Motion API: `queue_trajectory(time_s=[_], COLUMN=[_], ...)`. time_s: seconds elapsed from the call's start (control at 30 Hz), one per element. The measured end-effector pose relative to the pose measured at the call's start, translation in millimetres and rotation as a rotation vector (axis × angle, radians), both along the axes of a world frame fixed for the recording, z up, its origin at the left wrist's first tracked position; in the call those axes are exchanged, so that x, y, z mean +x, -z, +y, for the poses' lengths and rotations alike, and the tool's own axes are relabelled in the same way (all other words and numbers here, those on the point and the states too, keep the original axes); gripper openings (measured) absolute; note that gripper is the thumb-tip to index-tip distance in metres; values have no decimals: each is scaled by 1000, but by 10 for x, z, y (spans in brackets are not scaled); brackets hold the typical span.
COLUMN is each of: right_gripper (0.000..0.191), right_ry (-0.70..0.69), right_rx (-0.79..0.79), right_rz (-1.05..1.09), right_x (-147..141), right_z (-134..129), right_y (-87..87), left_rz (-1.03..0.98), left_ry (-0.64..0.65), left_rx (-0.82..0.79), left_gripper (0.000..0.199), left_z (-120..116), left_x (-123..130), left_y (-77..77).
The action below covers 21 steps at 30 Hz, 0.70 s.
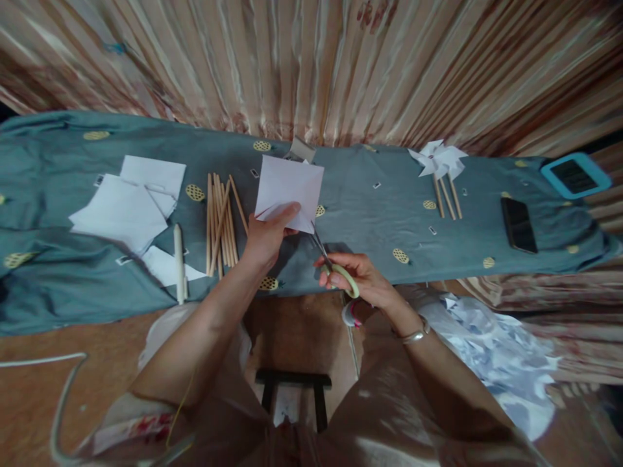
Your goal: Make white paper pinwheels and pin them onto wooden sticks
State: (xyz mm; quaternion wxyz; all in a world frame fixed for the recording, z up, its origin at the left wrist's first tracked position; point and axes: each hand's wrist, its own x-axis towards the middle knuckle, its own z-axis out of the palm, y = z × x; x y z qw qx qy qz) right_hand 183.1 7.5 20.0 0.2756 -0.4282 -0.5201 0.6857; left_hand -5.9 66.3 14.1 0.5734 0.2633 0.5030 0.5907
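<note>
A square sheet of white paper [289, 181] is pinched by my left hand [267, 237], thumb on top, over the cloth-covered table. My right hand [360, 272] grips scissors [346, 279] with pale green handles. Their blades reach up to the lower right corner of the paper. Just left of my left hand lies a bunch of thin wooden sticks [221, 224]. White paper pinwheels [438, 159] on wooden sticks rest at the right of the table.
Loose white paper sheets [119, 211] and a white pen-like tool [179, 263] lie on the left. A dark phone [518, 224] and a blue-framed device [575, 176] sit at the right end. A bag of white paper scraps [501, 357] is below the table, and pleated curtains [311, 65] hang behind.
</note>
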Motion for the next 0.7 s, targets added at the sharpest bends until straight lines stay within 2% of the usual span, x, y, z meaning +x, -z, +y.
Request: queue_trajectory(time_s=[0.23, 0.5, 0.7], right_gripper=[45, 44, 43], right_ry=[68, 36, 61], right_rx=[-43, -27, -72], right_rz=[22, 47, 73], right_x=[-20, -3, -17], right_z=[10, 27, 25], right_y=[78, 87, 87], left_rz=[35, 41, 9], left_ry=[20, 4, 9], left_rx=[-14, -10, -2], left_gripper=[35, 33, 34], left_z=[-7, -19, -15], left_x=[35, 55, 61], left_y=[35, 0, 6])
